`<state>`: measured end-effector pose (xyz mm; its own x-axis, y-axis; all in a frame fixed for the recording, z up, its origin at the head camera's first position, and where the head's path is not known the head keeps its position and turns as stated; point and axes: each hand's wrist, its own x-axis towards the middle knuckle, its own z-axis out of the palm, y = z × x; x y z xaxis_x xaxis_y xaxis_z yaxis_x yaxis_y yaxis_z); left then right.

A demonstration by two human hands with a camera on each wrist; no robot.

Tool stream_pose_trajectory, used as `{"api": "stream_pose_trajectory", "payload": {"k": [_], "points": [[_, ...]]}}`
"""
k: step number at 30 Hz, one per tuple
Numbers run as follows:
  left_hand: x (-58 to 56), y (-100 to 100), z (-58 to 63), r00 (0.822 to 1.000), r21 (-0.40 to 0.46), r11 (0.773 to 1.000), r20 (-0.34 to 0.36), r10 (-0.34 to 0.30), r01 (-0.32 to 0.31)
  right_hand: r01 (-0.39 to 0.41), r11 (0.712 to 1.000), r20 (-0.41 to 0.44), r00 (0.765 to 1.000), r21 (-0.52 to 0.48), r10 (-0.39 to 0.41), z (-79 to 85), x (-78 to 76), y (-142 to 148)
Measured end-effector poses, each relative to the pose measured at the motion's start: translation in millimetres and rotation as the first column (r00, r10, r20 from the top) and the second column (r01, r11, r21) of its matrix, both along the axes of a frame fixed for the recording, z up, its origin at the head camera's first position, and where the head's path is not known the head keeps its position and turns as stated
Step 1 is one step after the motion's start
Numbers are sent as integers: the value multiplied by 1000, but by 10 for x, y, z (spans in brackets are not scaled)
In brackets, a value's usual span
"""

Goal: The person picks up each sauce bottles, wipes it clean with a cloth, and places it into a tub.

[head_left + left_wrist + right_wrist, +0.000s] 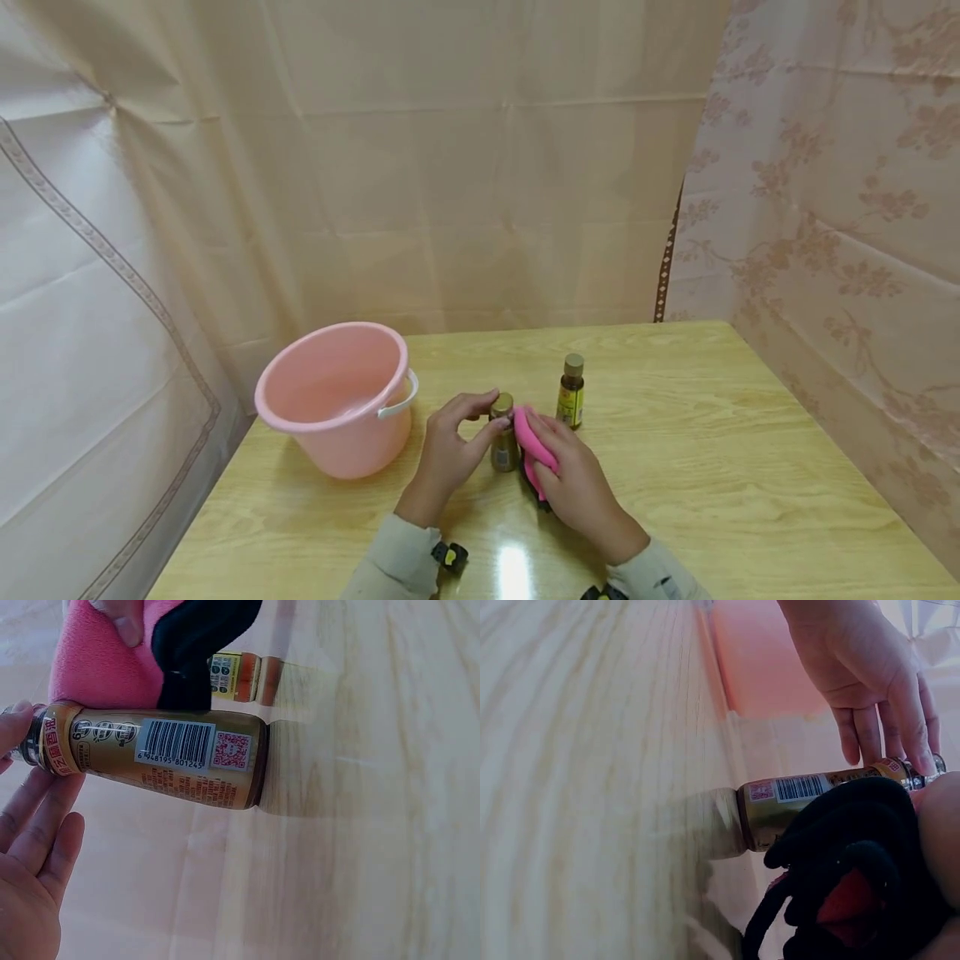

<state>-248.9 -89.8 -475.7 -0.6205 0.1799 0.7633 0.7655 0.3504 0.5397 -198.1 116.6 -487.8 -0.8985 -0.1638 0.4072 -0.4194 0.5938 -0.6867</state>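
Note:
A gold-capped glass bottle [504, 454] with a gold label stands upright on the table. My left hand [448, 450] pinches it near the cap between thumb and fingers. In the left wrist view the bottle's label [176, 746] shows a barcode and a red QR code. My right hand [581, 475] grips a folded pink cloth [534, 442] with black edging, pressed to the bottle's right side. The black part of the cloth [847, 825] hides some of the bottle in the right wrist view. Behind the right hand stands a dark bottle [571, 404] with a yellow label.
A pink bucket [352, 454] with a white handle [401, 398] stands at the left of the wooden table [712, 467]. Beige curtains [487, 208] hang behind the table, and patterned cloth [847, 250] hangs along its right side.

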Motion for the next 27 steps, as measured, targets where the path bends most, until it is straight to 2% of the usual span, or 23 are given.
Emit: {"api": "stream_pose_trajectory", "payload": {"k": [9, 18, 27], "points": [[62, 34, 91, 1000, 7, 1000, -4, 1, -1, -2, 996, 95, 995, 85, -7, -17, 2, 17], [-14, -13, -8, 1000, -7, 1000, -10, 2, -2, 28, 977, 116, 992, 212, -54, -59, -23, 16], [-11, -29, -27, 999, -12, 1000, -37, -8, 8, 34, 972, 138, 988, 234, -68, -49, -9, 6]]}}
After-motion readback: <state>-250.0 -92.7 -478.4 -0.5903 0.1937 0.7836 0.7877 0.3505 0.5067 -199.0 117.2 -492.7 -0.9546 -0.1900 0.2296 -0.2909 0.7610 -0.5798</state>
